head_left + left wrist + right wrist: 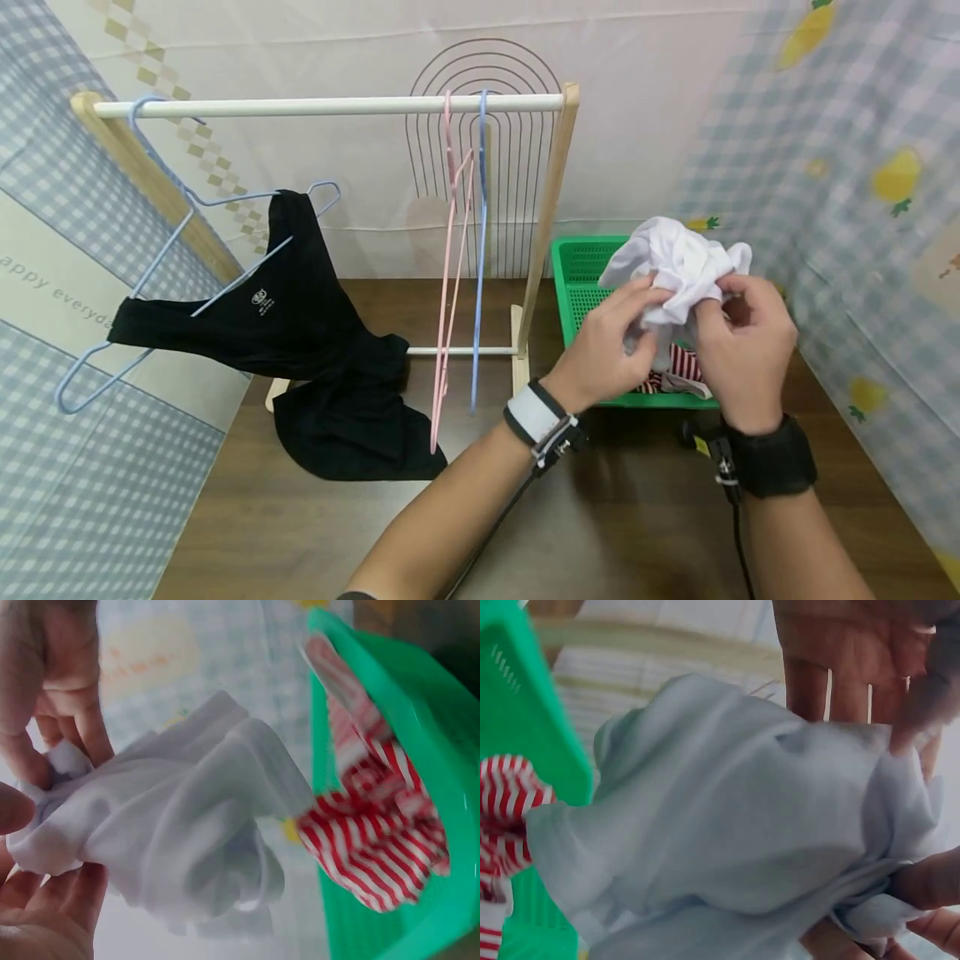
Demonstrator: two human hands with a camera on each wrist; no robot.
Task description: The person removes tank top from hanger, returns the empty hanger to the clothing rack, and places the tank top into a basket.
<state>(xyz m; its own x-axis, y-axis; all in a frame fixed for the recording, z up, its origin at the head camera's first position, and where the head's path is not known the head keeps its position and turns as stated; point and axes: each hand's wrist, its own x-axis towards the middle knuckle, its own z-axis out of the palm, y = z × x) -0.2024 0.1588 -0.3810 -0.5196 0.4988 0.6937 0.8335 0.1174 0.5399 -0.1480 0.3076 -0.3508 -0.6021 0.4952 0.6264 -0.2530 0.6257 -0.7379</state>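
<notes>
A crumpled white garment (pixel 682 262) hangs bunched between both hands above the green basket. My left hand (pixel 611 342) pinches its near left side between thumb and fingers. On the other side, my right hand (pixel 746 342) pinches a fold with thumb and curled forefinger. Seen from the left wrist, the white cloth (pixel 187 817) drapes away from the hands in loose folds. In the right wrist view the white cloth (pixel 727 810) covers part of the fingers. Its exact kind cannot be told from the bunched shape.
A green basket (pixel 588 250) below holds a red-and-white striped garment (pixel 375 832). To the left stands a rack with a white rail (pixel 330 106). A black sleeveless top (pixel 300 308) hangs there on a blue hanger (pixel 161 250), beside a pink hanger (pixel 442 333) and another blue hanger (pixel 478 275).
</notes>
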